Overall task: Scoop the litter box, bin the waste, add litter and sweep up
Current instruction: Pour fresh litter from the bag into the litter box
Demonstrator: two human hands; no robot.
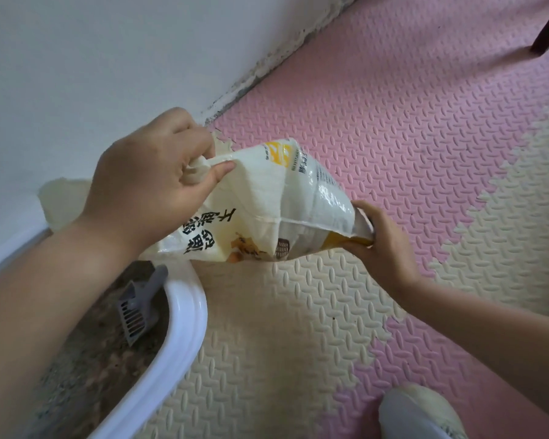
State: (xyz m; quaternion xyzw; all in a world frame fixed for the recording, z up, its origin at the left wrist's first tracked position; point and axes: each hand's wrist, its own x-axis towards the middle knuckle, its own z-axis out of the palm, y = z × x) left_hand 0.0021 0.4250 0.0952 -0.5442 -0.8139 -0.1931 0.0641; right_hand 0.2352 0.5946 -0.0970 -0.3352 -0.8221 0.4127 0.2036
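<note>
Left hand [149,172] is pinching the litter bag [267,213] by its top; right hand [384,245] is gripping its bottom, apparently tilting it over the litter box [184,315].

Large black Chinese characters on the litter bag [260,213] you hold, upside down from your view and not surely readable, small dark print near its yellow patch, too fine to read.

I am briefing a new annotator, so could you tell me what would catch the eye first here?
The white litter bag at centre, held sideways by the left hand and right hand. Below left, a grey scoop lies in the white litter box.
</note>
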